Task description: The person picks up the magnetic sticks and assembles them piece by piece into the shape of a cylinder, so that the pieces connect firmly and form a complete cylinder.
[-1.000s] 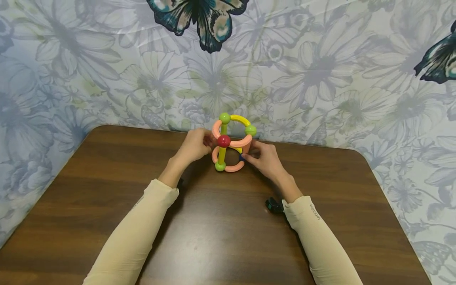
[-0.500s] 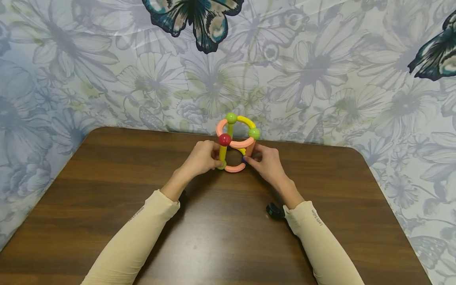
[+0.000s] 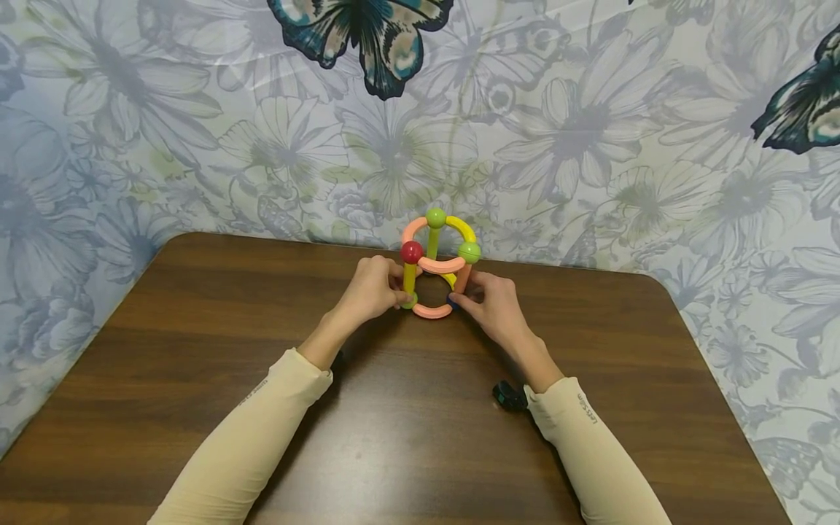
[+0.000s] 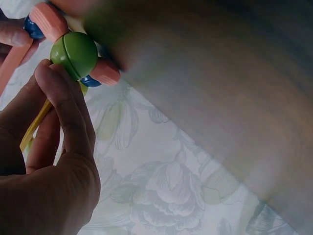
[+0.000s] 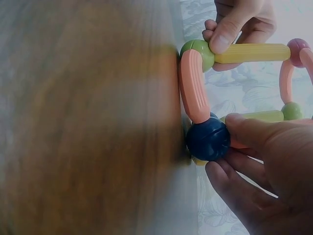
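Note:
A ball-and-rod building toy, joined as a two-ringed frame, stands at the table's back. Its upper ring has a red ball (image 3: 412, 252), two green balls and curved salmon and yellow rods. At lower left my left hand (image 3: 372, 286) pinches a straight yellow rod (image 5: 252, 53) with thumb and fingers, right beside a green ball (image 4: 74, 55). My right hand (image 3: 494, 297) grips the frame at the lower right, fingertips against a dark blue ball (image 5: 208, 139) and the upright salmon rod (image 3: 463, 278). A curved salmon rod (image 5: 194, 85) links these two lower balls. Fingers hide part of the lower ring.
The brown wooden table (image 3: 420, 437) extends in front of and beside the toy. Close behind it hangs a backdrop (image 3: 577, 160) printed with flowers and butterflies. A black wrist device (image 3: 509, 396) shows at the right cuff.
My left hand has moved from the frame's upper left side down to the yellow rod by the lower green ball. The frame has turned slightly, its upper back shifting right. My right hand keeps its hold.

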The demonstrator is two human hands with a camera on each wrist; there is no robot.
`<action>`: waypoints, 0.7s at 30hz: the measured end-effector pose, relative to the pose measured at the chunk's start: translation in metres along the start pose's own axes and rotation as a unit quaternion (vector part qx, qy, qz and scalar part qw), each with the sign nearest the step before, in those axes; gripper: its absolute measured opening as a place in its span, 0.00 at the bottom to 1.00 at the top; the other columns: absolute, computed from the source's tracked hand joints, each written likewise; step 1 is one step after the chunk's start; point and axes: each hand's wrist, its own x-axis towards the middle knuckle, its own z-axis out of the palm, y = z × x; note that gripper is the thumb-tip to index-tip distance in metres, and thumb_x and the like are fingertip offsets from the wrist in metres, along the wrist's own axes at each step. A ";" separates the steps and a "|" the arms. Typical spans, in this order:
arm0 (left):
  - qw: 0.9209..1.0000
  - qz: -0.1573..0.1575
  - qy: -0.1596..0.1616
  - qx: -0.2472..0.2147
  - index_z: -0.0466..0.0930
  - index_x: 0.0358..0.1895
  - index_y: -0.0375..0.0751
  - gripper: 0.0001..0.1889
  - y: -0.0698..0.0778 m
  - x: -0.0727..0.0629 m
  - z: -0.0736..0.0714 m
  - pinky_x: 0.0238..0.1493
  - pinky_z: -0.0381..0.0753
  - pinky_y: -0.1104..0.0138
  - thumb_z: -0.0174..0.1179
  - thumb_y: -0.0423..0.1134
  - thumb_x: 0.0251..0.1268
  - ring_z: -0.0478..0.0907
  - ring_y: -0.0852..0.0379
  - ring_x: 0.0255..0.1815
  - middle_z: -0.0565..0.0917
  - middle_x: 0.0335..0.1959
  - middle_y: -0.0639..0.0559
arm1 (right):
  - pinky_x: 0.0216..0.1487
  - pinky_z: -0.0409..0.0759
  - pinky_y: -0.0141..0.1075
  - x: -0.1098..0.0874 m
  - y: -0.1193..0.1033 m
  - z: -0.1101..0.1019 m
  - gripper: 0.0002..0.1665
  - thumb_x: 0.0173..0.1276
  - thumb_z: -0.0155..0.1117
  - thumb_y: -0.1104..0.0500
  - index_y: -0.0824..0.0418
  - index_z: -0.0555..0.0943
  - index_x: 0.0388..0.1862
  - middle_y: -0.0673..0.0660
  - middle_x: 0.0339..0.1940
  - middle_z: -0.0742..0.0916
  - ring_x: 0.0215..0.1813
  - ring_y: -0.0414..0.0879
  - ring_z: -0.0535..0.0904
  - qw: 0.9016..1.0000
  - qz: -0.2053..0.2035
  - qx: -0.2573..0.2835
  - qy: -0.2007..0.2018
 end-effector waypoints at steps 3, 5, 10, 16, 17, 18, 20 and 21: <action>1.000 0.001 0.001 -0.001 0.92 0.35 0.37 0.10 0.000 0.000 0.000 0.27 0.80 0.70 0.82 0.32 0.51 0.83 0.62 0.18 0.90 0.28 0.48 | 0.43 0.90 0.42 0.000 0.000 0.000 0.11 0.68 0.78 0.55 0.60 0.88 0.43 0.56 0.40 0.93 0.40 0.49 0.92 1.000 -0.004 -0.001 0.003; 1.000 0.000 0.000 -0.001 0.92 0.35 0.37 0.09 0.001 0.000 0.000 0.27 0.81 0.70 0.83 0.31 0.51 0.84 0.62 0.19 0.90 0.31 0.48 | 0.43 0.90 0.42 0.000 0.000 -0.001 0.11 0.68 0.78 0.55 0.60 0.88 0.43 0.56 0.40 0.93 0.40 0.49 0.92 1.000 -0.006 0.000 0.004; 1.000 -0.002 0.000 0.003 0.92 0.33 0.37 0.08 0.002 0.000 0.000 0.27 0.81 0.71 0.83 0.31 0.51 0.84 0.61 0.19 0.90 0.34 0.47 | 0.43 0.90 0.43 -0.001 -0.001 -0.001 0.12 0.67 0.79 0.56 0.60 0.89 0.44 0.56 0.40 0.93 0.40 0.51 0.92 1.000 -0.007 0.003 0.004; 1.000 -0.003 -0.013 -0.004 0.91 0.35 0.36 0.08 0.003 0.000 -0.002 0.25 0.81 0.70 0.81 0.30 0.53 0.83 0.60 0.20 0.89 0.34 0.45 | 0.43 0.90 0.44 -0.001 -0.002 -0.002 0.12 0.66 0.79 0.57 0.61 0.89 0.44 0.57 0.39 0.93 0.40 0.52 0.92 1.000 -0.005 0.005 0.006; 1.000 -0.001 -0.024 -0.010 0.91 0.36 0.36 0.08 0.003 0.000 -0.004 0.26 0.81 0.69 0.80 0.30 0.54 0.84 0.60 0.21 0.89 0.33 0.45 | 0.43 0.90 0.44 -0.001 -0.001 -0.002 0.12 0.66 0.79 0.57 0.61 0.89 0.44 0.57 0.39 0.93 0.40 0.51 0.92 1.000 -0.005 0.004 0.006; 0.999 0.002 -0.037 -0.013 0.91 0.37 0.36 0.09 0.001 0.001 -0.006 0.26 0.81 0.69 0.80 0.30 0.55 0.84 0.59 0.22 0.89 0.32 0.45 | 0.43 0.90 0.44 -0.001 -0.002 -0.002 0.12 0.66 0.79 0.57 0.61 0.89 0.44 0.57 0.39 0.93 0.40 0.51 0.92 1.000 -0.005 0.005 0.007; 0.998 0.007 -0.062 -0.033 0.90 0.41 0.35 0.09 -0.002 0.002 -0.012 0.29 0.83 0.68 0.77 0.28 0.57 0.85 0.57 0.26 0.89 0.32 0.45 | 0.43 0.90 0.44 -0.001 -0.002 -0.001 0.12 0.66 0.79 0.57 0.61 0.89 0.44 0.57 0.39 0.93 0.40 0.51 0.92 1.000 -0.006 0.007 0.005; 0.996 0.006 -0.072 -0.053 0.89 0.42 0.34 0.09 -0.003 0.002 -0.016 0.31 0.85 0.65 0.74 0.26 0.59 0.86 0.54 0.28 0.89 0.33 0.44 | 0.43 0.90 0.44 0.000 -0.002 -0.001 0.12 0.67 0.79 0.57 0.61 0.89 0.44 0.58 0.40 0.93 0.40 0.51 0.92 1.000 -0.007 0.006 0.005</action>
